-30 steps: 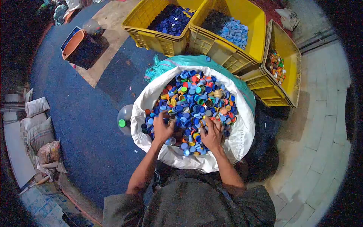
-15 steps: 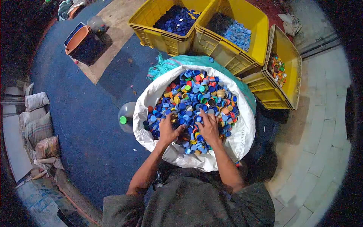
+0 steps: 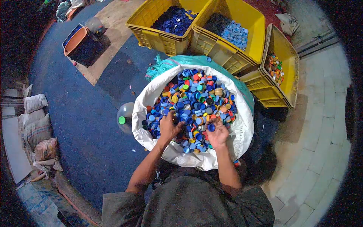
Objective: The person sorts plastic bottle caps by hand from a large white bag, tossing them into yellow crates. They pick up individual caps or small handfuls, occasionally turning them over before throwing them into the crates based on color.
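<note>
A white woven sack (image 3: 241, 132) stands with its rim rolled down, full of loose plastic bottle caps (image 3: 189, 100) in blue, red, yellow, green and other colours. Over the left front of the pile, my left hand (image 3: 168, 128) touches the caps with its thumb and fingers apart; its fingertips are partly hidden among them. My right hand (image 3: 219, 135) is turned palm up at the right front of the pile. A dark blue bottle cap (image 3: 211, 128) sits in its curled fingers.
Behind the sack stand yellow crates holding dark blue caps (image 3: 174, 23), light blue caps (image 3: 235, 34) and mixed orange and white caps (image 3: 275, 69). A teal sack (image 3: 181, 60) lies against the white one. Left are a clear jar (image 3: 126, 115) with a green lid and an orange-rimmed tub (image 3: 75, 41).
My right hand has drawn back a little to the right and rolled palm up, now with a dark blue bottle cap in it. My left hand has stayed nearly in place.
</note>
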A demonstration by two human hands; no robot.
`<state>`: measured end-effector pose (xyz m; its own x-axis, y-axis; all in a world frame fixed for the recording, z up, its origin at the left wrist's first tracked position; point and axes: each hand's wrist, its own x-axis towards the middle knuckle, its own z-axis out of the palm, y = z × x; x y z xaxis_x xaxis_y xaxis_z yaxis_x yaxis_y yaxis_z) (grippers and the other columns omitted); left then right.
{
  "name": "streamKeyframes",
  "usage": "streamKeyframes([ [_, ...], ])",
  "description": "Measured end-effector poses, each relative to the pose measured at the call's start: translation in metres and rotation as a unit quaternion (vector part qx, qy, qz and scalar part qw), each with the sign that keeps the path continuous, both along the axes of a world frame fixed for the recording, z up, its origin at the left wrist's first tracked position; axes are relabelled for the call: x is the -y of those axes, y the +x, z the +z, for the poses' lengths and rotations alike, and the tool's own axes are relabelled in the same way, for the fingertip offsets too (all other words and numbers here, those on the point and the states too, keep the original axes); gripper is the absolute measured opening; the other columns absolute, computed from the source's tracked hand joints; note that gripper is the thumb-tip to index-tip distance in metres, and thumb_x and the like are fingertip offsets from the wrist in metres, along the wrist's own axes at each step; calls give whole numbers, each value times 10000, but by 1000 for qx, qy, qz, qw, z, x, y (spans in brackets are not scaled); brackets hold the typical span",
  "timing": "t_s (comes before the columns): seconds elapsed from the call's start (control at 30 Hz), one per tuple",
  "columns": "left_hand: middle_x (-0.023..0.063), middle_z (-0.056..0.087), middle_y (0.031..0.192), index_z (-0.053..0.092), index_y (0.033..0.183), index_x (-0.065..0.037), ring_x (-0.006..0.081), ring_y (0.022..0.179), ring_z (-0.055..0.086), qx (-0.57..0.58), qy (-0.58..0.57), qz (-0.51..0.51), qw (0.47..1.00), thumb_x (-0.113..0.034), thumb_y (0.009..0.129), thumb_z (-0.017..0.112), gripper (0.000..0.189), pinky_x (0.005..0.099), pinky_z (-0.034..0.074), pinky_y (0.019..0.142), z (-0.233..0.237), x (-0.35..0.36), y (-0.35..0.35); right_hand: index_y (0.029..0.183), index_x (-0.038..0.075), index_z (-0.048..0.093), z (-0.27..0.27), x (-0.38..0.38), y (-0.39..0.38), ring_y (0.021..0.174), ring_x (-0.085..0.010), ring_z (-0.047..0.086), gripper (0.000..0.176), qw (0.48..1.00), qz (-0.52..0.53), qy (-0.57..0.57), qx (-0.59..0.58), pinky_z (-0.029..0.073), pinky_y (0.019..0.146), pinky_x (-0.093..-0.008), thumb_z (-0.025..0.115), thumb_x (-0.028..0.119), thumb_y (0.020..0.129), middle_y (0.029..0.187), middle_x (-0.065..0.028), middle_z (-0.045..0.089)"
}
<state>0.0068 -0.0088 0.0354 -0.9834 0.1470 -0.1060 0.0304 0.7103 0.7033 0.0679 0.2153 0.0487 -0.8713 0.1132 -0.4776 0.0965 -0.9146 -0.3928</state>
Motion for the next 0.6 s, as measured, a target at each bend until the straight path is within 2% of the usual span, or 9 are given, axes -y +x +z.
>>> streamKeyframes([
  [0.13, 143, 624, 863, 515, 1118, -11, 303, 813, 574, -4, 38, 0, 999, -325, 704, 757, 573, 408, 449, 726, -7, 3, -2, 980, 46, 566, 9, 9, 1, 864, -220, 584, 242, 998, 30, 35, 30, 469, 780, -362, 553, 86, 741, 921, -89, 605],
  [0.23, 125, 616, 875, 551, 1059, 1, 254, 817, 576, 13, 154, 11, 988, -281, 741, 723, 459, 371, 461, 728, -1, 7, -6, 970, 39, 574, 2, 12, 0, 821, -198, 590, 220, 991, 82, 103, 14, 480, 729, -318, 592, 90, 757, 915, -81, 602],
  [0.27, 115, 614, 887, 562, 1042, 1, 241, 814, 577, 95, 242, 49, 964, -253, 753, 702, 409, 359, 467, 734, 2, 9, -9, 969, 36, 578, -3, 13, -2, 808, -190, 592, 218, 986, 105, 133, 2, 482, 714, -303, 610, 95, 762, 912, -77, 601],
  [0.33, 94, 609, 912, 586, 1006, -1, 215, 806, 580, 252, 406, 121, 870, -198, 778, 661, 311, 337, 478, 746, 10, 19, -15, 991, 24, 567, -3, 23, -7, 772, -171, 582, 284, 898, 145, 416, -1, 482, 696, -320, 671, 102, 739, 889, -76, 600],
  [0.37, 91, 608, 916, 592, 989, -5, 216, 803, 581, 277, 510, 159, 799, -185, 784, 644, 279, 335, 483, 751, 12, 23, -15, 1002, 18, 561, 2, 31, -11, 755, -162, 578, 320, 823, 159, 546, -2, 481, 686, -328, 701, 105, 727, 877, -75, 600],
  [0.43, 84, 607, 924, 603, 955, -12, 216, 797, 584, 311, 690, 222, 615, -160, 796, 610, 218, 332, 494, 761, 18, 32, -16, 1008, 11, 572, 16, 36, -12, 830, -239, 598, 380, 686, 213, 696, -23, 493, 726, -364, 754, 158, 708, 923, -112, 598],
  [0.5, 100, 606, 873, 584, 890, -32, 233, 794, 584, 317, 719, 276, 554, -185, 816, 572, 170, 362, 507, 762, 22, 37, -17, 995, 28, 593, 20, 45, -12, 891, -296, 590, 364, 557, 196, 802, -86, 490, 781, -376, 755, 180, 707, 974, -139, 582],
  [0.53, 100, 605, 862, 578, 872, -39, 235, 799, 584, 321, 726, 296, 531, -192, 816, 574, 163, 368, 510, 759, 16, 41, -17, 1016, 22, 575, 12, 50, -11, 948, -366, 554, 395, 576, 185, 791, -87, 475, 818, -424, 756, 174, 699, 984, -173, 545],
  [0.6, 87, 600, 836, 563, 840, -65, 227, 787, 588, 324, 728, 309, 519, -226, 824, 598, 166, 367, 517, 741, 6, 45, -14, 1028, 2, 562, 4, 55, -10, 938, -358, 572, 408, 548, 182, 810, -103, 487, 787, -408, 750, 178, 712, 1016, -165, 554],
])
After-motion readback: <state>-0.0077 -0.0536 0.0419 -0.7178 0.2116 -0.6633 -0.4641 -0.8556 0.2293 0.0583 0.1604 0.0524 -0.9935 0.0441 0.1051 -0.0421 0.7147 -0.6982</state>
